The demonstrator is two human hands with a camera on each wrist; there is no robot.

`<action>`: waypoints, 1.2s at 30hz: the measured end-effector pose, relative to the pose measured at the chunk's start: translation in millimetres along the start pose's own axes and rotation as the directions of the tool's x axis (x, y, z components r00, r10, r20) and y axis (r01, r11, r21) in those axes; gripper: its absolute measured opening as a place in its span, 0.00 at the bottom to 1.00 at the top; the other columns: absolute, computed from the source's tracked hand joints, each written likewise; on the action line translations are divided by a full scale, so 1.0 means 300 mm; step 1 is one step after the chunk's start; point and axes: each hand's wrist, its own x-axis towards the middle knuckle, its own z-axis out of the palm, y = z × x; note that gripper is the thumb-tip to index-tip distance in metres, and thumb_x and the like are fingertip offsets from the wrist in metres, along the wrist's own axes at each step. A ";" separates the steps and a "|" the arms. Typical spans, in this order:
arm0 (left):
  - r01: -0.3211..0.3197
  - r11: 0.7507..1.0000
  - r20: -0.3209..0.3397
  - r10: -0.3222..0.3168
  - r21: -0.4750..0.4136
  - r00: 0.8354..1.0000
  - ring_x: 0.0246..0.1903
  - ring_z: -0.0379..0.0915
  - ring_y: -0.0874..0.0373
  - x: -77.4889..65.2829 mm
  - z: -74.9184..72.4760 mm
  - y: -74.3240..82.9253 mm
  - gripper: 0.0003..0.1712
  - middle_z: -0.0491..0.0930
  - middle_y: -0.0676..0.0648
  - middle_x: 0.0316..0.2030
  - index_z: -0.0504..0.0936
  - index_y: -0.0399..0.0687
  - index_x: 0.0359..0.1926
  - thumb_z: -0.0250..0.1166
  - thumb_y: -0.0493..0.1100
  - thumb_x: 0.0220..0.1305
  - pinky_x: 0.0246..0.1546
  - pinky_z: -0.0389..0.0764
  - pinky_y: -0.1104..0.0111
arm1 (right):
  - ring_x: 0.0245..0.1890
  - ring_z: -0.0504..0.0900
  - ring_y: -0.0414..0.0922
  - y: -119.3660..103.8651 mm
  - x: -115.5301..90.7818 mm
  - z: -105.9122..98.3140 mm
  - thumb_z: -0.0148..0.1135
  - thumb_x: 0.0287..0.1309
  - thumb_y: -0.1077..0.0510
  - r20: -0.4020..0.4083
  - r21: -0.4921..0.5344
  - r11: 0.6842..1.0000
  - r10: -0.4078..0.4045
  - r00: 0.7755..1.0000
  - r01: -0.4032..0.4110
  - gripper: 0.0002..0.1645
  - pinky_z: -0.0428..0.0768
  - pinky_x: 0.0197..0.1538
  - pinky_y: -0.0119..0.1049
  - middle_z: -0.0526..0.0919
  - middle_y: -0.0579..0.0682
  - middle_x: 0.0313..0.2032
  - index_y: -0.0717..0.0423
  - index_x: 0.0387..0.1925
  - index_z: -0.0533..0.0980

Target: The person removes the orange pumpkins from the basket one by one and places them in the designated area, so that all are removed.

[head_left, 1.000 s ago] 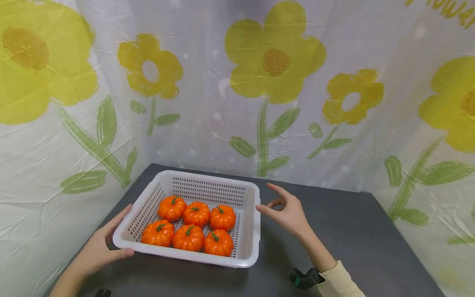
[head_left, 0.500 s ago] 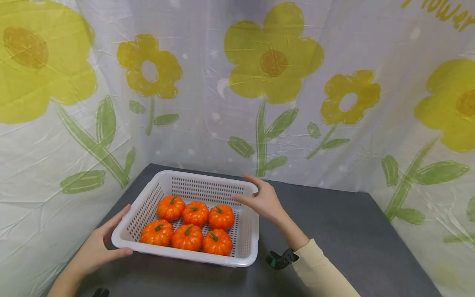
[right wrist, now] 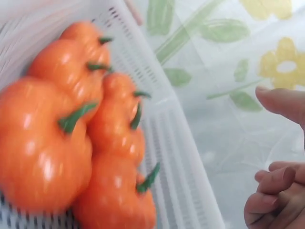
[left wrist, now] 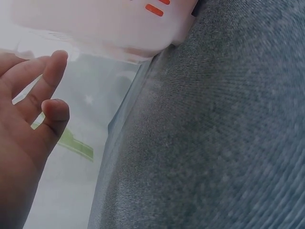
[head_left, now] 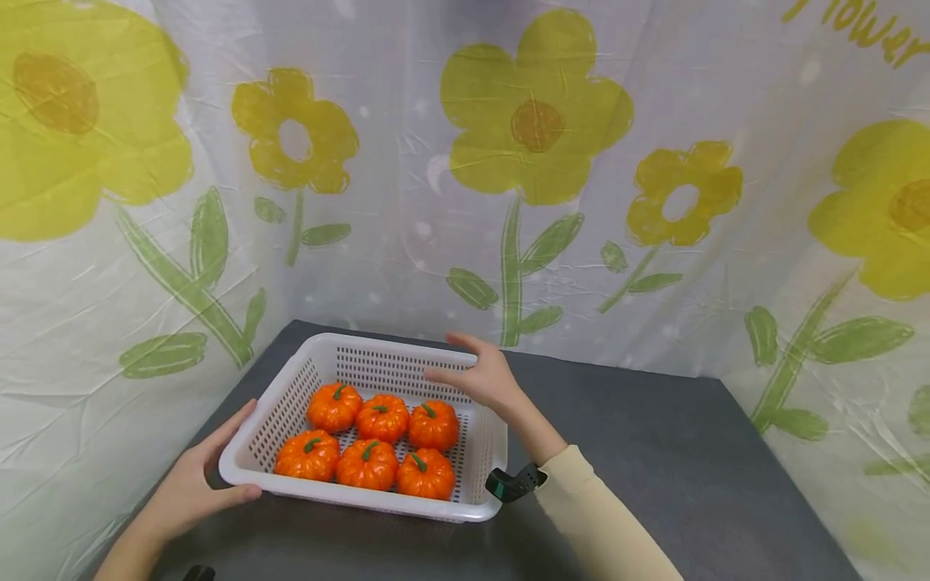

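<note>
A white perforated plastic basket (head_left: 363, 495) holds several glossy orange pumpkins (head_left: 367, 466) with green stems, set in two rows. My left hand (head_left: 182, 488) is at its front left corner, thumb along the front rim and fingers along the left side. In the left wrist view, the outer fingers (left wrist: 55, 76) are slightly bent just under the basket wall (left wrist: 95, 26). Over the back right part of the basket is my right hand (head_left: 485, 378), thumb and forefinger apart and holding nothing. The right wrist view shows this hand (right wrist: 279, 191) beyond the basket rim (right wrist: 188, 138), apart from the pumpkins (right wrist: 43, 148).
The basket stands on a dark grey table (head_left: 632, 452), towards its left side. A white curtain (head_left: 392, 242) printed with yellow flowers hangs behind and along both sides. A black band (head_left: 514, 482) is on the right wrist, close to the basket's front right corner.
My right hand has moved left from beside the basket to over its back right part, and its fingers have spread. The left hand, basket and pumpkins stay in place.
</note>
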 end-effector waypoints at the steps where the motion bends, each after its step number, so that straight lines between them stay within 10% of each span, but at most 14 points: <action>1: 0.000 1.000 0.000 0.000 0.001 1.000 0.59 0.64 0.85 0.000 0.000 -0.001 0.64 0.60 0.82 0.69 0.57 0.50 0.84 0.81 0.32 0.49 0.53 0.62 0.89 | 0.74 0.69 0.56 0.000 0.005 0.004 0.77 0.59 0.42 0.002 0.034 0.999 0.011 1.000 -0.011 0.47 0.71 0.71 0.60 0.76 0.51 0.72 0.51 0.76 0.71; 12: -0.011 1.000 -0.006 0.011 0.000 1.000 0.61 0.62 0.86 -0.001 0.004 -0.003 0.64 0.59 0.81 0.72 0.58 0.50 0.84 0.81 0.31 0.49 0.54 0.60 0.89 | 0.76 0.67 0.53 0.071 0.045 0.078 0.77 0.59 0.42 0.034 0.073 0.997 0.030 0.999 -0.032 0.47 0.68 0.74 0.59 0.75 0.48 0.73 0.47 0.76 0.71; 36: -0.037 0.999 -0.012 0.036 -0.032 0.999 0.64 0.62 0.85 -0.003 0.013 0.006 0.63 0.60 0.78 0.73 0.59 0.50 0.84 0.80 0.30 0.48 0.57 0.60 0.88 | 0.71 0.73 0.55 0.123 0.059 0.092 0.86 0.47 0.51 0.290 -0.274 0.961 0.111 0.951 -0.029 0.51 0.71 0.72 0.54 0.78 0.55 0.69 0.56 0.72 0.74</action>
